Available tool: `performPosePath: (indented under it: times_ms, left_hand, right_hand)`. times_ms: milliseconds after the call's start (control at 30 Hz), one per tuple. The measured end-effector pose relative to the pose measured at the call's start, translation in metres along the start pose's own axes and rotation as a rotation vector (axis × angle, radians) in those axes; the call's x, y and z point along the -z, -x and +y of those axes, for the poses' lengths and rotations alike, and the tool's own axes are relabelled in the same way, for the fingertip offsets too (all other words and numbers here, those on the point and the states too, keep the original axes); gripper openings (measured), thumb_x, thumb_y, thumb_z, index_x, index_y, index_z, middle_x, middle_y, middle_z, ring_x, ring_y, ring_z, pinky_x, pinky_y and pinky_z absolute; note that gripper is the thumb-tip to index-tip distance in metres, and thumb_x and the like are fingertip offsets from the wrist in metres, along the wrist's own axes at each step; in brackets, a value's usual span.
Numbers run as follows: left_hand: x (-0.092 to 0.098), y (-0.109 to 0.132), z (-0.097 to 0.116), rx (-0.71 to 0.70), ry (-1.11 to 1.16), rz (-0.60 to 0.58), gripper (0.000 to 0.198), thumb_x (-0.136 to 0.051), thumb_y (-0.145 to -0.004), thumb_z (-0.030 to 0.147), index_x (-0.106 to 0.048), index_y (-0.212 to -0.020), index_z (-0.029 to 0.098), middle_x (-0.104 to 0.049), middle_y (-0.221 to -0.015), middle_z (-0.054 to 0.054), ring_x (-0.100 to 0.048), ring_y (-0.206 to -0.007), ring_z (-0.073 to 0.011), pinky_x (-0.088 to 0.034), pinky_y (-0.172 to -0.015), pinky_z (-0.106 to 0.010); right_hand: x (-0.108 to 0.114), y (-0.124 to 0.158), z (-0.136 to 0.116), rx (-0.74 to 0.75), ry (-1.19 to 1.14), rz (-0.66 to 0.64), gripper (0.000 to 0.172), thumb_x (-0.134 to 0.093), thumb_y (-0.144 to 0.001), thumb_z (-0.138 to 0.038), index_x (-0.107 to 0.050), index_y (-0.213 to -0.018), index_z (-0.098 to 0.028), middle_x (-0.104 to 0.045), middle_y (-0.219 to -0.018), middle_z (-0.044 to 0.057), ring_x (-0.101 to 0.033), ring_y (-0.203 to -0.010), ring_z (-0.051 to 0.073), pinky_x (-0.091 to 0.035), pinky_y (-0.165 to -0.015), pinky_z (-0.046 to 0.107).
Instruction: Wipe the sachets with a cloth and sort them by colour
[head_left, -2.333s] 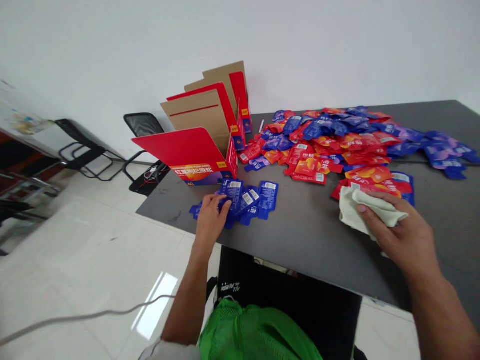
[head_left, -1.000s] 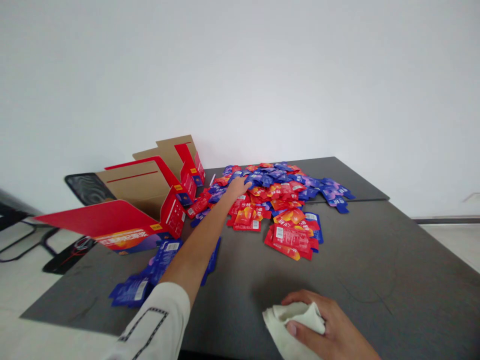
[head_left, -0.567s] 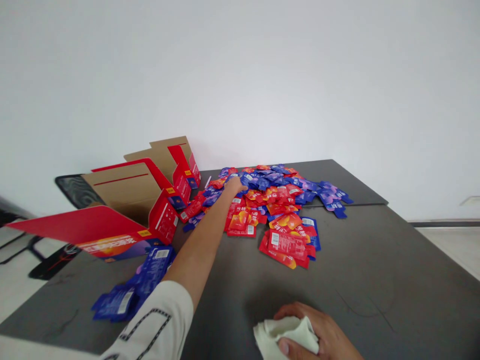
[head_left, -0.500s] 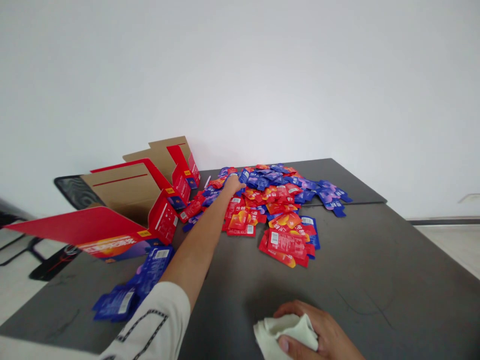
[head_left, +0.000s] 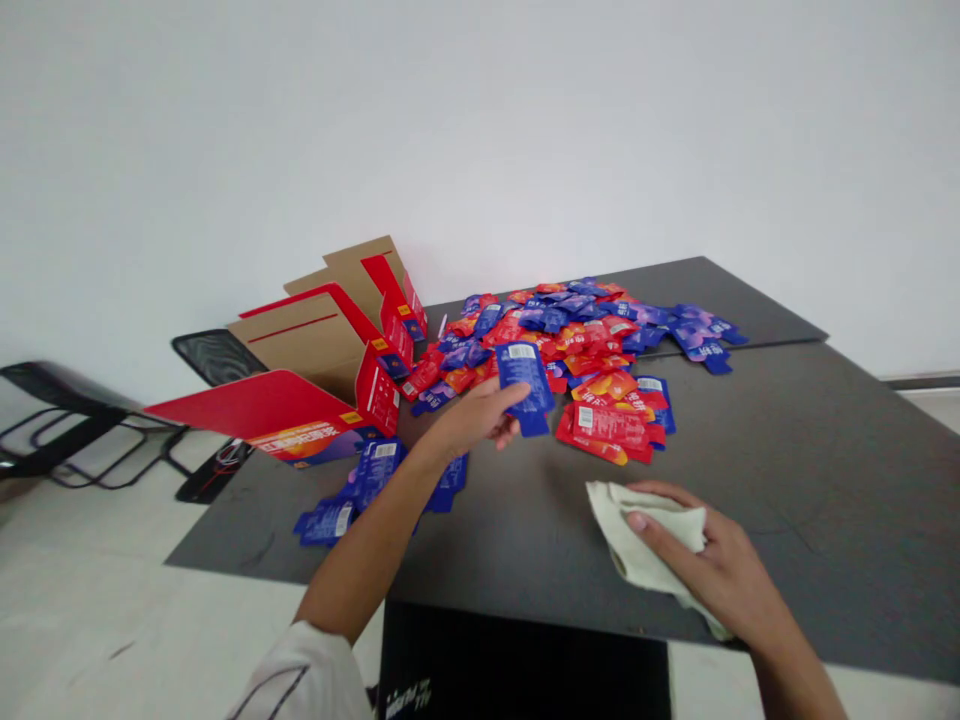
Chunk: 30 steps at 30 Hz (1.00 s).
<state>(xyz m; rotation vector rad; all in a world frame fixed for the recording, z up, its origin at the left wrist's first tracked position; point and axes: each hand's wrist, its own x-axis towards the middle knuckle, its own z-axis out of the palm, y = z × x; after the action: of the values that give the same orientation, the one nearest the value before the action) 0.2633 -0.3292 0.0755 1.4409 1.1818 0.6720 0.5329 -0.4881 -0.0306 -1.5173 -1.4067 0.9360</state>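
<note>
My left hand (head_left: 484,412) is closed on a blue snack packet (head_left: 526,375), thumb across its face, held above the dark table in front of the pile. The packet's upper part shows a white barcode label. Over the table's near right side, my right hand (head_left: 697,545) grips a folded pale cloth (head_left: 645,540) between thumb and fingers. Just beyond the cloth lies a small stack of red packets (head_left: 611,425). Beneath and beside my left forearm are several more blue packets (head_left: 379,470), partly hidden by the arm.
A spread pile of red and blue packets (head_left: 592,330) covers the table's far middle. Open red cardboard boxes (head_left: 300,420) stand in a row along the left side. The dark table (head_left: 750,440) meets a white wall behind. Black chairs (head_left: 67,410) stand at the left.
My left hand has drawn back from the pile with a blue packet in it. My right hand has lifted the cloth into fuller view. The view has tilted down and shifted left.
</note>
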Motion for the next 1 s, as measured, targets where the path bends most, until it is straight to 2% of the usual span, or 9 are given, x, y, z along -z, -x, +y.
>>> performPosePath:
  times_ms: [100,200,333,467,567,667,767,900,1000]
  left_hand:
    - [-0.022,0.046,-0.033,0.086,-0.019,-0.311,0.039,-0.063,-0.093,0.057,-0.056,-0.087,0.019,-0.065,-0.061,0.001,-0.052,-0.039,-0.0084,-0.039,-0.041,-0.019]
    - [-0.032,0.076,-0.064,0.095,-0.106,-0.392,0.035,-0.056,-0.097,0.054,-0.054,-0.092,0.020,-0.069,-0.067,0.002,-0.052,-0.040,-0.0076,-0.038,-0.041,-0.019]
    - [-0.035,0.101,-0.087,0.093,-0.281,-0.320,0.033,-0.051,-0.100,0.053,-0.055,-0.097,0.020,-0.070,-0.069,0.002,-0.053,-0.042,-0.0086,-0.040,-0.046,-0.021]
    - [-0.036,0.114,-0.092,0.074,-0.515,-0.223,0.037,-0.045,-0.104,0.054,-0.059,-0.095,0.021,-0.071,-0.069,0.000,-0.062,-0.050,-0.0143,-0.044,-0.054,-0.025]
    - [-0.037,0.114,-0.093,0.048,-0.713,-0.109,0.038,-0.043,-0.106,0.053,-0.061,-0.095,0.021,-0.074,-0.076,-0.007,-0.073,-0.069,-0.0221,-0.048,-0.063,-0.028]
    - [-0.037,0.116,-0.093,0.060,-0.907,-0.018,0.042,-0.042,-0.106,0.055,-0.063,-0.105,0.020,-0.077,-0.090,-0.014,-0.077,-0.088,-0.0304,-0.052,-0.071,-0.033]
    - [-0.039,0.129,-0.095,0.055,-1.042,0.080,0.048,-0.043,-0.106,0.059,-0.059,-0.125,0.017,-0.077,-0.095,-0.014,-0.077,-0.091,-0.0318,-0.055,-0.075,-0.036]
    - [-0.046,0.161,-0.105,-0.246,-1.134,0.194,0.050,-0.051,-0.104,0.056,-0.058,-0.130,0.014,-0.071,-0.115,-0.016,-0.071,-0.106,-0.0305,-0.058,-0.089,-0.042]
    - [-0.053,0.181,-0.119,-0.484,-1.160,0.131,0.050,-0.061,-0.100,0.052,-0.059,-0.134,0.016,-0.065,-0.132,-0.016,-0.063,-0.124,-0.0309,-0.055,-0.103,-0.045]
  right_hand:
    - [0.000,0.001,-0.001,-0.066,-0.100,0.235,0.059,-0.080,-0.076,-0.065,-0.075,-0.116,-0.022,-0.078,-0.087,0.005,-0.067,-0.062,0.017,-0.053,-0.050,0.024]
    - [0.000,0.001,-0.004,-0.070,-0.150,0.449,0.059,-0.082,-0.074,-0.065,-0.076,-0.114,-0.023,-0.078,-0.091,0.005,-0.065,-0.064,0.015,-0.053,-0.051,0.022]
    - [-0.002,-0.002,-0.004,-0.059,-0.129,0.562,0.058,-0.082,-0.074,-0.065,-0.078,-0.112,-0.021,-0.079,-0.095,0.006,-0.067,-0.068,0.016,-0.055,-0.055,0.024]
    - [-0.007,-0.003,-0.002,-0.051,-0.054,0.537,0.057,-0.082,-0.075,-0.065,-0.078,-0.113,-0.023,-0.079,-0.100,0.007,-0.069,-0.074,0.018,-0.057,-0.060,0.027]
    - [-0.011,0.000,-0.004,-0.046,0.000,0.479,0.054,-0.080,-0.077,-0.065,-0.078,-0.114,-0.025,-0.079,-0.104,0.006,-0.072,-0.081,0.021,-0.060,-0.067,0.030]
    - [-0.013,0.002,-0.007,-0.045,0.040,0.447,0.055,-0.079,-0.078,-0.067,-0.077,-0.115,-0.025,-0.080,-0.102,0.008,-0.074,-0.083,0.025,-0.062,-0.069,0.036]
    - [-0.013,0.003,-0.006,-0.051,0.090,0.451,0.058,-0.077,-0.078,-0.069,-0.077,-0.115,-0.024,-0.080,-0.101,0.009,-0.074,-0.083,0.028,-0.063,-0.070,0.040]
    - [-0.014,0.000,-0.004,-0.069,0.135,0.449,0.058,-0.076,-0.079,-0.070,-0.077,-0.116,-0.024,-0.080,-0.102,0.008,-0.074,-0.086,0.027,-0.062,-0.072,0.038]
    - [-0.018,-0.004,-0.011,-0.068,0.106,0.451,0.060,-0.076,-0.080,-0.069,-0.076,-0.118,-0.023,-0.079,-0.100,0.008,-0.074,-0.084,0.026,-0.061,-0.070,0.036]
